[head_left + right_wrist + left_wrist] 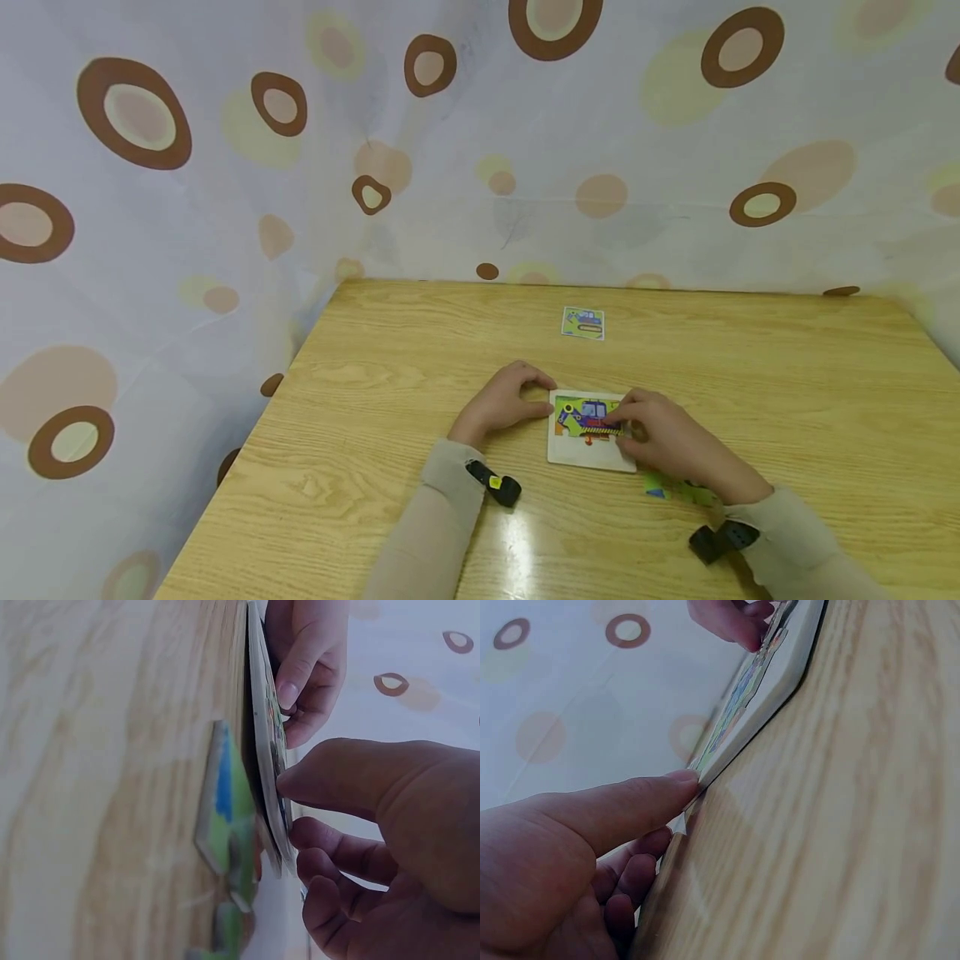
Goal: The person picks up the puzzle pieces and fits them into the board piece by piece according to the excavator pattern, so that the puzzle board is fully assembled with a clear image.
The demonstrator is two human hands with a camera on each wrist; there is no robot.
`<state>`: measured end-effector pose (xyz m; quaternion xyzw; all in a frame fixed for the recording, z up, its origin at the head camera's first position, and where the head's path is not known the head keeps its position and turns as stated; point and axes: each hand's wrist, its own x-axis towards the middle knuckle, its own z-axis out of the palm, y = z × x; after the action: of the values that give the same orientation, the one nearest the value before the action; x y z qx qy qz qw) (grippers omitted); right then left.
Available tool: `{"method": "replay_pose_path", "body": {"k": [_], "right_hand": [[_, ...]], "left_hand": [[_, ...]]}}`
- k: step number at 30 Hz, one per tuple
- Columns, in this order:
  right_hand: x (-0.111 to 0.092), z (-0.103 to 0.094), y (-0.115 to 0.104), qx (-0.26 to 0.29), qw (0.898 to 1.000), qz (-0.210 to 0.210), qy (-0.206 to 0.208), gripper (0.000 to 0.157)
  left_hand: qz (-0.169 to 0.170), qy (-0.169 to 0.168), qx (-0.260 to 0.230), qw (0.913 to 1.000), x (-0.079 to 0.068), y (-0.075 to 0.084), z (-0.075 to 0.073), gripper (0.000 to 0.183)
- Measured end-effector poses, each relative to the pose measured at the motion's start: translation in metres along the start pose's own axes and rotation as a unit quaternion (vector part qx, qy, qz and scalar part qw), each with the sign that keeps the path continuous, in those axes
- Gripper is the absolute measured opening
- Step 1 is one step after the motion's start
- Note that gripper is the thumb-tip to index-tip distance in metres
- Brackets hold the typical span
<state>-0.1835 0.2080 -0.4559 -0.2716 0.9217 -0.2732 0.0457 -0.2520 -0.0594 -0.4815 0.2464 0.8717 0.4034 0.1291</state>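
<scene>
A white-framed jigsaw puzzle board (588,454) lies on the wooden table, its upper part filled with pieces picturing a blue and red digger, its lower part bare white. My left hand (504,402) holds the board's left side, thumb at the edge and index finger at the upper corner. In the left wrist view the thumb (652,799) presses on the board's corner. My right hand (663,433) reaches over the right side, thumb and fingers curled about a puzzle piece (617,431) by the striped row; the fingers partly hide it. Its thumb (322,780) meets the board in the right wrist view.
Loose green and blue puzzle pieces (675,489) lie right of the board, partly under the right forearm; the right wrist view shows one puzzle piece (238,795) up close. Farther back is a small picture card (582,323) of a digger. A patterned curtain (450,233) hangs behind the table.
</scene>
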Motion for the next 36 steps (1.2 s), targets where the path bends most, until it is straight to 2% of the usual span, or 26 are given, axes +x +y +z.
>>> {"method": "replay_pose_path", "body": {"k": [10,16,21,29,36], "right_hand": [[0.003,-0.005,-0.006,0.007,1.0,-0.002,-0.014,0.02],[0.007,-0.003,-0.004,0.01,1.0,0.007,-0.007,0.018],[0.008,0.001,-0.002,0.013,1.0,0.022,-0.017,0.018],[0.004,-0.003,-0.001,0.022,0.999,0.005,-0.032,0.024],[-0.006,-0.01,-0.003,0.036,0.999,0.01,-0.02,0.025]], "left_hand": [[-0.005,0.0,0.002,1.0,0.0,0.0,0.0,0.027],[-0.003,0.001,0.004,1.0,0.001,0.001,-0.002,0.027],[0.0,-0.002,-0.003,1.0,0.0,0.002,-0.002,0.027],[0.004,0.002,0.003,1.0,0.001,-0.002,0.0,0.027],[0.001,-0.001,-0.004,1.0,0.002,-0.001,0.0,0.027]]}}
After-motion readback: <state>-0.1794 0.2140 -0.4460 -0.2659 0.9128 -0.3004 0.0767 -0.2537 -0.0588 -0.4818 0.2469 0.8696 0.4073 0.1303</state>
